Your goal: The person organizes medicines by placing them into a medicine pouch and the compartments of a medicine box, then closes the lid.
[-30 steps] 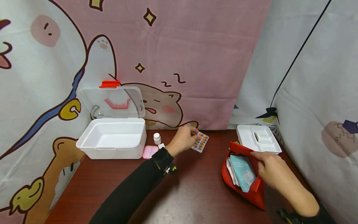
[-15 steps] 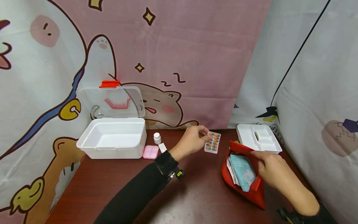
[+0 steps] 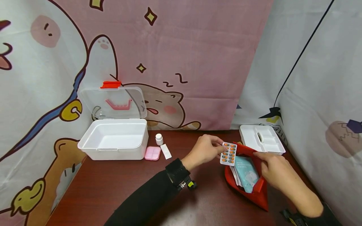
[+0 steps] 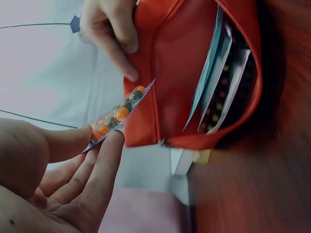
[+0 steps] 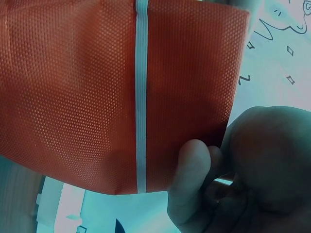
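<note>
Between thumb and fingers my left hand [image 3: 205, 149] pinches a blister pack [image 3: 228, 153] of orange and green capsules. It is held up at the left edge of an open red zip pouch [image 3: 261, 196], overlapping the opening in the head view. My right hand [image 3: 278, 171] grips the pouch's far right edge and holds the mouth wide. In the left wrist view, the blister pack [image 4: 116, 114] is tilted beside the pouch's red flap. Inside the pouch stand a light blue packet [image 3: 246, 172] and paler packets [image 4: 233, 90]. The right wrist view shows thumb and fingers pinching the red fabric [image 5: 184, 97].
An open white box [image 3: 113, 142] with a raised clear lid [image 3: 127, 97] stands at the left. Beside it are a small white bottle [image 3: 159, 139], a pink pill case [image 3: 152, 153] and a white strip [image 3: 166, 151]. A white compartment tray [image 3: 263, 138] lies behind the pouch.
My left hand has carried the blister pack rightward from the table's middle to the pouch, uncovering the white strip. My right hand keeps its grip on the pouch edge.
</note>
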Tool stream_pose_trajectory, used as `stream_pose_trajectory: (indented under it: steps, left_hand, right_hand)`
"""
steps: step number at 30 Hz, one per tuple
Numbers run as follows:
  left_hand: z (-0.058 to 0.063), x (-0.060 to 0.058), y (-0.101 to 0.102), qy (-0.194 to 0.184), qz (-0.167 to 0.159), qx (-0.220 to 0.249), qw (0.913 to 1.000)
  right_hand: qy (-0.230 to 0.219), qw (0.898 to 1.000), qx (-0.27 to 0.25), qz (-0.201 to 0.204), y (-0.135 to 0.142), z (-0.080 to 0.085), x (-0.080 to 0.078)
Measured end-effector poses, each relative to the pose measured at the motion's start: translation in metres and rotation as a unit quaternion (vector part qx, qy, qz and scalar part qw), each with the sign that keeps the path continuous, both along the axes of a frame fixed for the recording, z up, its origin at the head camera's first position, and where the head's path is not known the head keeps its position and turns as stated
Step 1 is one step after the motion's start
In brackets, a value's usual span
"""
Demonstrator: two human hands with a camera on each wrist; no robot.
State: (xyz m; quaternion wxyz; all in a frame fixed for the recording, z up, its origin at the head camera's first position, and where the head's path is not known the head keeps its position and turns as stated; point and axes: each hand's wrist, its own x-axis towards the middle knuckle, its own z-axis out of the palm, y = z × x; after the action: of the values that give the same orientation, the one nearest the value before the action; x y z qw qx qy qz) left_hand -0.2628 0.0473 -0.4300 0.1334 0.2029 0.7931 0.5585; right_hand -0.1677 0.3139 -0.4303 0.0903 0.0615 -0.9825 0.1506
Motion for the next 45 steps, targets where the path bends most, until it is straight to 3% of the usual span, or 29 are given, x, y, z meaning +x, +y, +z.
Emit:
stream_pose_trajectory:
  steps: [9,17,27,38,45]
  left_hand:
    - [-0.013,0.014,0.023,-0.061,-0.023,0.039,0.9971]
    - [-0.024,0.022,0.039,-0.115,-0.009,0.069,0.9909]
    - [-0.03,0.03,0.055,-0.099,-0.009,0.07,0.9926]
    - [-0.035,0.037,0.08,-0.099,0.038,0.006,0.9943]
    - [-0.04,0.039,0.087,-0.09,0.045,-0.019,0.9947]
  right_hand:
    - [-0.005,1.0,0.0,-0.003,-0.001,0.001,-0.001]
    - [-0.002,1.0,0.0,0.003,-0.001,-0.001,-0.001]
    - [0.013,1.0,0.003,0.009,-0.001,0.0,-0.001]
    - [0.005,1.0,0.006,0.001,0.0,0.0,-0.001]
    - [0.012,1.0,0.007,0.005,-0.001,-0.002,-0.002]
